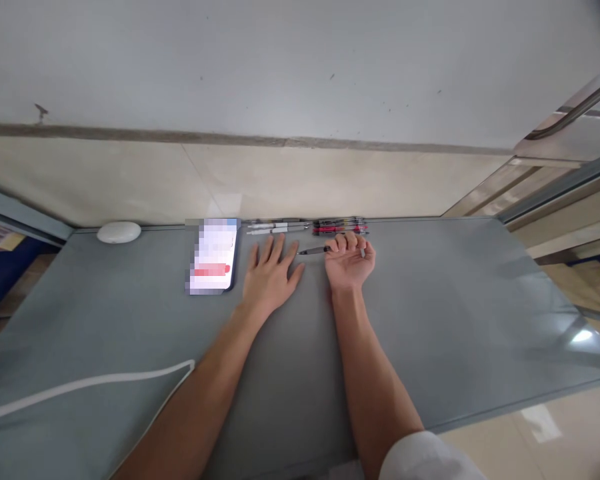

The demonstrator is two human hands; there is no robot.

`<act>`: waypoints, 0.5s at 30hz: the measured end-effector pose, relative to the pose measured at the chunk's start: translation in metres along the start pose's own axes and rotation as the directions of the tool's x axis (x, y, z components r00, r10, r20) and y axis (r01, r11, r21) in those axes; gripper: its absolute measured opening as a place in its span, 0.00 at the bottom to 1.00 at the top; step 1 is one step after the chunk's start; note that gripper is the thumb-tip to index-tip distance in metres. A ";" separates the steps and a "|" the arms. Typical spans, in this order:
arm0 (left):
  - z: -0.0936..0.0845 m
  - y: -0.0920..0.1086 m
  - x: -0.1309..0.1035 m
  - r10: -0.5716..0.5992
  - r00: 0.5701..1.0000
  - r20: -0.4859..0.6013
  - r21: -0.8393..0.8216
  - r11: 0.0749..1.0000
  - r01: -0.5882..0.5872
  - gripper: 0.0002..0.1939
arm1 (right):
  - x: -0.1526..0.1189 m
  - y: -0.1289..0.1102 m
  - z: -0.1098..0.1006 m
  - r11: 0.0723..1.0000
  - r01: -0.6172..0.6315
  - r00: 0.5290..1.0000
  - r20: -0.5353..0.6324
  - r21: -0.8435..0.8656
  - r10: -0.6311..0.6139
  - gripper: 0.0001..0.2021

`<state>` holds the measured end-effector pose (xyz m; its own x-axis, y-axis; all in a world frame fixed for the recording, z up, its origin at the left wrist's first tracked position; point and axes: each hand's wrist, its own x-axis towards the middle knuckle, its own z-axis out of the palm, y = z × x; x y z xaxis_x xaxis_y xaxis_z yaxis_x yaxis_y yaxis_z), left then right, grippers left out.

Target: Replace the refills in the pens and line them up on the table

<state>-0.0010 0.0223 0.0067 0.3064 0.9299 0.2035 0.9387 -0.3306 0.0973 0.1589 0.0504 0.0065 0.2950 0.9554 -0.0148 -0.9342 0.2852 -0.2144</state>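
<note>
My left hand (273, 277) lies flat on the grey table, palm down with its fingers spread, just below a row of white and dark pens (277, 228). To its right, my right hand (350, 260) is turned partly palm up, its fingers curled round a grey and black pen (314, 251). That pen's tip points left, towards my left hand's fingertips. Above my right hand, a bundle of black and red pens (339, 227) lies along the table's back edge.
Left of my left hand lies a phone (214, 257) with a lit screen. A white oval object (119, 232) sits at the back left. A white cable (95, 381) crosses the left front. The grey table (455, 320) meets a tiled wall behind.
</note>
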 end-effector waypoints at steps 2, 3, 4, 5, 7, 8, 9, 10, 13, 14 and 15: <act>0.000 0.000 0.000 -0.002 1.000 0.002 -0.007 1.000 0.002 0.28 | 0.001 0.000 -0.001 1.000 -0.004 1.000 0.012 0.013 0.004 0.11; 0.001 0.000 0.000 -0.003 1.000 0.000 -0.012 1.000 0.003 0.28 | 0.001 0.000 -0.001 1.000 -0.008 1.000 0.016 0.024 0.008 0.11; 0.001 0.000 0.000 -0.004 1.000 -0.004 -0.016 1.000 0.004 0.28 | 0.001 0.000 -0.001 0.999 -0.014 1.000 0.020 0.035 0.013 0.11; 0.001 -0.001 0.000 -0.002 1.000 -0.008 -0.020 1.000 0.002 0.28 | 0.001 0.000 -0.001 0.999 -0.021 1.000 0.022 0.047 0.020 0.11; 0.002 -0.001 0.000 0.002 1.000 -0.011 -0.023 1.000 -0.002 0.28 | 0.001 0.000 -0.002 0.997 -0.032 0.999 0.023 0.064 0.030 0.11; 0.002 -0.001 0.000 0.004 1.000 -0.008 -0.022 1.000 -0.004 0.28 | 0.001 0.000 -0.002 0.997 -0.030 0.999 0.020 0.064 0.029 0.10; 0.002 -0.001 0.000 0.004 1.000 -0.005 -0.019 1.000 -0.004 0.28 | 0.000 0.000 -0.001 0.998 -0.024 1.000 0.015 0.058 0.023 0.10; 0.002 -0.001 0.000 0.004 1.000 -0.001 -0.015 1.000 -0.004 0.28 | 0.000 0.000 -0.001 0.999 -0.013 1.000 0.008 0.049 0.012 0.10; 0.002 -0.001 0.000 0.005 1.000 0.003 -0.004 1.000 -0.005 0.28 | 0.000 0.000 0.000 0.999 0.011 1.000 -0.010 0.035 -0.010 0.11; 0.001 -0.001 0.000 0.007 1.000 0.002 -0.003 1.000 -0.007 0.28 | 0.000 0.000 0.000 0.999 0.014 1.000 -0.017 0.033 -0.013 0.12; 0.001 -0.001 0.000 0.009 1.000 0.000 -0.001 1.000 -0.009 0.28 | 0.000 0.000 0.000 1.000 0.016 0.999 -0.029 0.027 -0.015 0.12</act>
<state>-0.0016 0.0225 0.0052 0.3145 0.9270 0.2042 0.9359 -0.3388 0.0964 0.1591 0.0499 0.0067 0.3148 0.9483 -0.0395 -0.9344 0.3024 -0.1883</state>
